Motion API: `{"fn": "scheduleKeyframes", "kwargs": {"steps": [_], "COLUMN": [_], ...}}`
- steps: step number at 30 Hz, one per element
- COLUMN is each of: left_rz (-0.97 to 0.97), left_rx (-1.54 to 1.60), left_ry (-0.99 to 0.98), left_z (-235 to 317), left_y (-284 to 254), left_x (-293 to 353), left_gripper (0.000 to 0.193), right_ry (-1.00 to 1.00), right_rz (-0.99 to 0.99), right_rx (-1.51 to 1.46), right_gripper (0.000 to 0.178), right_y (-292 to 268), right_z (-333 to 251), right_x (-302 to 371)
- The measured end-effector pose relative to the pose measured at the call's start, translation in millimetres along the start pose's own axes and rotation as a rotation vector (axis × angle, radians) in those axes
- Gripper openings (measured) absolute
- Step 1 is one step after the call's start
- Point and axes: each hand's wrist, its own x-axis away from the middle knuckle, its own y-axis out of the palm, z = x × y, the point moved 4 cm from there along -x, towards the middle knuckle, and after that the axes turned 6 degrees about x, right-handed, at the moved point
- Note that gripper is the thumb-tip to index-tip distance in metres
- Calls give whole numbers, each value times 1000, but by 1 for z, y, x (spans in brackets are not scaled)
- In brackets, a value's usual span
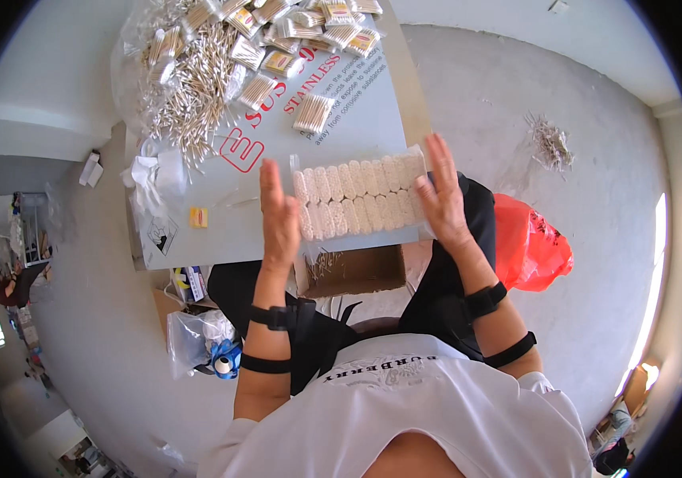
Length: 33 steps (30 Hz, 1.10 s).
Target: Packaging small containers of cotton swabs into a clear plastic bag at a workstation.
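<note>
A clear bag of cotton swab bundles (362, 196), their white tips facing up in two rows, is at the table's near edge between my hands. My left hand (279, 225) stands at its left end, fingers stretched upward and palm turned inward. At the other end, my right hand (444, 201) has its fingers extended and slightly spread, touching or very close to the bag. Neither hand has its fingers wrapped around anything. Farther up the table lies a single bundle of cotton swabs (314, 114).
Loose cotton swabs (193, 107) heap at the table's far left, beside several small swab packs (281, 63). A yellow card (198, 217) lies near the left. Below the table edge is a cardboard box (361, 272). A red plastic bag (528, 243) sits on the right.
</note>
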Motion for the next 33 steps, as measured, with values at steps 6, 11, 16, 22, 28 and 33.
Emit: {"fn": "scheduleKeyframes", "kwargs": {"steps": [6,11,16,22,28,33], "left_rz": [2,-2,-427,-577,-609,-575], "left_rx": [540,-287,-688,-682,-721,-691], "left_ry": [-332,-42,236,246,227,242], "left_z": [-24,-2,66,63,66,66], "left_y": [22,27,62,75,77,78], "left_x": [16,9,5,10,13,14], "left_gripper": [81,81,85,88,87,91], "right_ry": [288,236,53,-290,-253,-224], "right_rz": [-124,-152,-27,-264,-300,-278], "right_rx": [-504,-479,159,618,700,728], "right_gripper": [69,69,67,70,75,84], "right_y": [34,33,7,21,21,26], "right_z": [15,16,-4,-34,-42,-40], "right_x": [17,11,7,22,25,25]}}
